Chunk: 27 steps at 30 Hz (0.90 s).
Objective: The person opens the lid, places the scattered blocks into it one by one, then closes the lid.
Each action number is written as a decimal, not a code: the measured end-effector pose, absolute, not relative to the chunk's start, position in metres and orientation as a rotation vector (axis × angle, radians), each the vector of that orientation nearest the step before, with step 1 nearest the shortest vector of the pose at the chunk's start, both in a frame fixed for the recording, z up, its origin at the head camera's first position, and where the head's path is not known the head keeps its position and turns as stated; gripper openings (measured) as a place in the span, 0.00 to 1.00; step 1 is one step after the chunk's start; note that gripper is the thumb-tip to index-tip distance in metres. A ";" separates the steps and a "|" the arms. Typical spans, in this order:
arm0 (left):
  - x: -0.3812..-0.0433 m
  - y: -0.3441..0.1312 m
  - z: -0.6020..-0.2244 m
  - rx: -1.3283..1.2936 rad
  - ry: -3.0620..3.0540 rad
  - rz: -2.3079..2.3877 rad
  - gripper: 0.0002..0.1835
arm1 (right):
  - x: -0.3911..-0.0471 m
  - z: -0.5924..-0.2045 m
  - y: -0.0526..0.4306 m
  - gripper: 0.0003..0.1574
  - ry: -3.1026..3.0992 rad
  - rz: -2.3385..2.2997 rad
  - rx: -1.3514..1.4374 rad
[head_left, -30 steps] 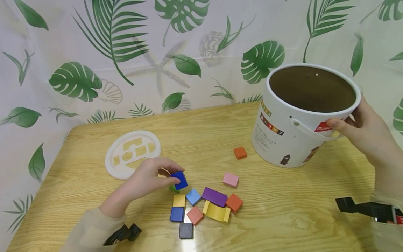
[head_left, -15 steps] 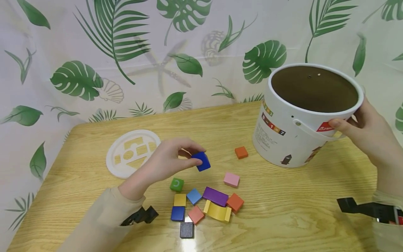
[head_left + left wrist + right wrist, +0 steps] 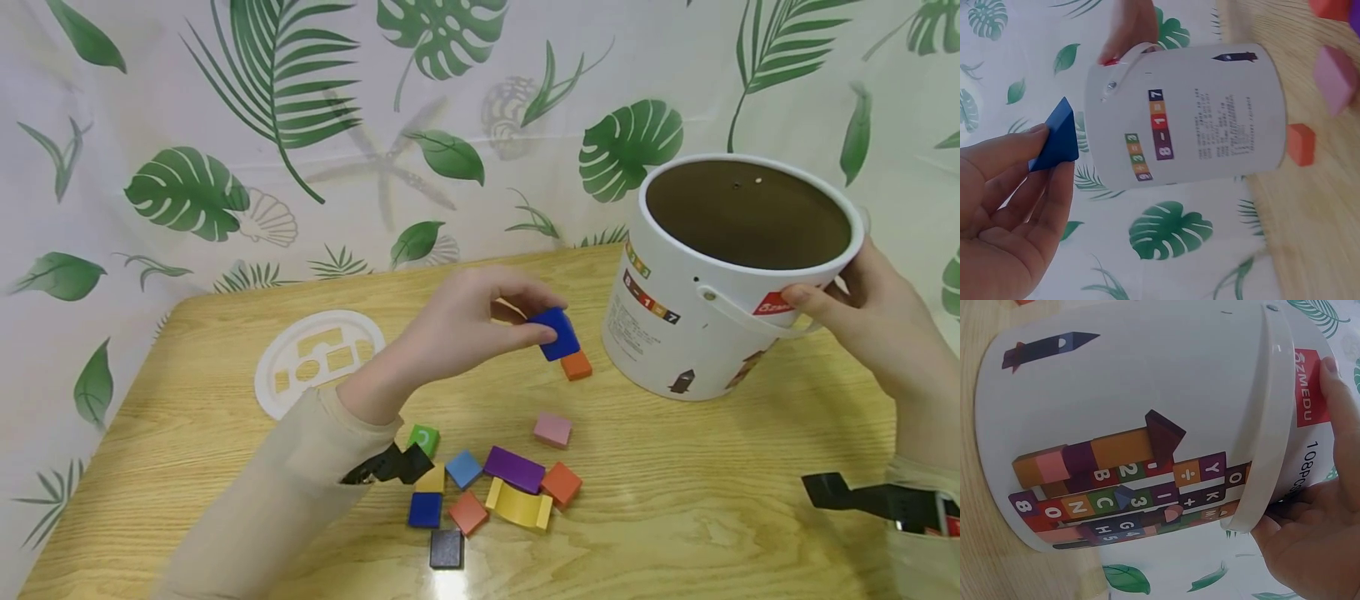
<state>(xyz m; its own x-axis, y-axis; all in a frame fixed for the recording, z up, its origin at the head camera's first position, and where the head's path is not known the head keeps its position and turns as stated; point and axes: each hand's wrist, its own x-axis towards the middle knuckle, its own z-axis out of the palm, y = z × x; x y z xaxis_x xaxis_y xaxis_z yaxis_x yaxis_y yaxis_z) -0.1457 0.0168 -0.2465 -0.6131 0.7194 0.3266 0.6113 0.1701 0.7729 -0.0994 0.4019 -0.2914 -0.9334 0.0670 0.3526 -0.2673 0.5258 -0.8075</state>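
"Leaf-printed cloth (image 3: 525,187) hangs behind a wood-grain table (image 3: 705,500). Where's the blue triangular prism (image 3: 1061,140)?"

"Raised off the table, pinched between thumb and fingertips of the left hand (image 3: 465,325). An orange block (image 3: 577,367) shows just below that grip in the head view."

"How would it handle?"

"Light and stiff, I'd judge, probably painted wood and hard to damage. Smooth faces might slip, so I'd take it by its flat opposite sides, away from the sharp edges."

"And the white bucket (image 3: 667,333), to the right of that grip?"

"Gripped by the right hand (image 3: 873,325): thumb on the red label (image 3: 1310,387) under the rim, fingers curled behind, partly hidden. Its handle (image 3: 1272,412) hangs just below the thumb. Likely plastic, light for its bulk, slightly flexible; a one-sided hold near the rim could let it tip."
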 end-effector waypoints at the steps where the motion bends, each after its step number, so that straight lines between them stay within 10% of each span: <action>1: -0.147 0.021 -0.244 1.323 2.300 1.451 0.13 | -0.099 -0.292 0.402 0.44 -2.429 1.369 0.163; 27: -0.189 0.145 -0.194 1.077 2.303 1.541 0.15 | -0.098 -0.291 0.402 0.44 -2.462 1.352 0.155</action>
